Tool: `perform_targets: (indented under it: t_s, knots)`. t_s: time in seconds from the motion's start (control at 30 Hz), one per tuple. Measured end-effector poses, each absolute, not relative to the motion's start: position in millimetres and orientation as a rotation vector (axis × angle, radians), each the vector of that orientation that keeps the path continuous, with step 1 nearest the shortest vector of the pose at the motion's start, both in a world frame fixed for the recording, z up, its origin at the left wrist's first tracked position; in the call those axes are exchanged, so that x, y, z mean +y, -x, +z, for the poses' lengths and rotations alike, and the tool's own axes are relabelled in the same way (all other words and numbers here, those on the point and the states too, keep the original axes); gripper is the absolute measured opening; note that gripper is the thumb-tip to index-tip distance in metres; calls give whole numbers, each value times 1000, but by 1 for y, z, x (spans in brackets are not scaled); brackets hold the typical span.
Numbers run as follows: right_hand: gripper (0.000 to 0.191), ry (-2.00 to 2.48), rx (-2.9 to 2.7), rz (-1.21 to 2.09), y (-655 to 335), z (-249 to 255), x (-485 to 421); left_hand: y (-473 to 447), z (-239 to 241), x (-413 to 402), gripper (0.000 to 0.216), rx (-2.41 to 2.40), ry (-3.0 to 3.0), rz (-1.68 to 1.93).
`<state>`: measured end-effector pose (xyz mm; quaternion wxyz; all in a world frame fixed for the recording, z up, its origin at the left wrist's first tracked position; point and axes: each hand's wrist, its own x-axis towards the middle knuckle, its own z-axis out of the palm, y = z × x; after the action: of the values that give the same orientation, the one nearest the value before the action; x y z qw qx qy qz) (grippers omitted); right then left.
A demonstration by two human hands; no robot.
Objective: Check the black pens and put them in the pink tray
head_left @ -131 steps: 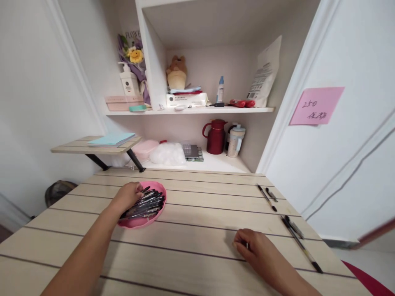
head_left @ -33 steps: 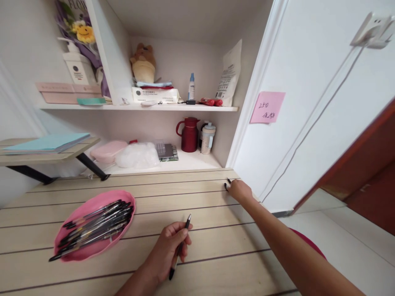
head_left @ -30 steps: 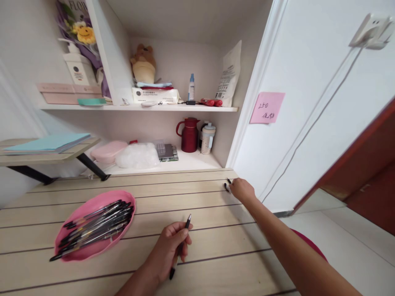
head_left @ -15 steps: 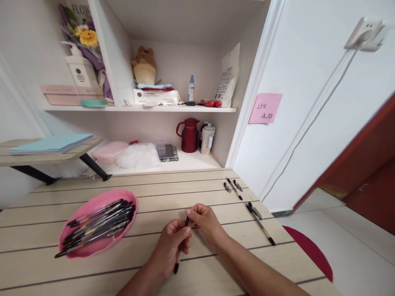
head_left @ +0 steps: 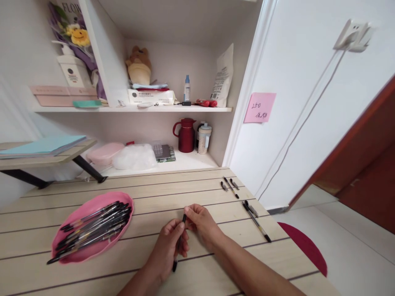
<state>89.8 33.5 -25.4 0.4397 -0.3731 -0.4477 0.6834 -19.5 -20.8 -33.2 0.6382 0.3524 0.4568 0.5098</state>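
Observation:
Both of my hands meet on one black pen [head_left: 178, 250] over the middle of the wooden table [head_left: 197, 193]. My left hand [head_left: 169, 246] is closed round the pen's barrel. My right hand [head_left: 200, 224] pinches the pen's upper end, where its cap sits. A pink dish [head_left: 72, 257] holding several black pens lies to the left of my hands. Near the table's right edge lie a pen [head_left: 256, 221] with a cap beside it and, farther back, another pen [head_left: 231, 187] with loose caps on either side.
A raised wooden shelf [head_left: 46, 150] with a blue folder stands at the left. The alcove behind holds a red jug [head_left: 186, 135], a cup, a pink box and a plastic bag. A white wall with a pink note [head_left: 259, 107] and a red-brown door stand to the right.
My right hand has drawn back from the far pen and caps by the table's right edge. It now grips the top of the pen that my left hand holds.

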Motion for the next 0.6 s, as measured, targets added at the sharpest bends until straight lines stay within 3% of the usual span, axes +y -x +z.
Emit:
perform_targets:
  t_s: [0.6]
  knots:
    - [35, 808, -1034, 1816, -92, -23, 34, 19, -34, -20, 28, 1079, -850, 1134]
